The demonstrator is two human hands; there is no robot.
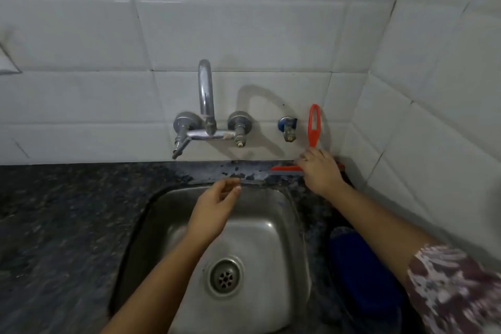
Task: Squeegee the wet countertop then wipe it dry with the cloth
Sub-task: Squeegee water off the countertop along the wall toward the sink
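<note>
A red squeegee [314,127] stands against the tiled wall at the back right, its blade resting on the dark speckled countertop [67,211]. My right hand [320,171] grips the squeegee low on its handle, just above the blade. My left hand [217,203] hovers over the back rim of the sink, fingers loosely curled, holding nothing. A dark blue cloth [357,274] lies on the counter to the right of the sink, under my right forearm.
A steel sink [168,225] with a round drain [225,276] fills the centre. A chrome wall tap [206,116] and a small blue valve [287,127] stick out above it. White tiled walls close the back and right sides.
</note>
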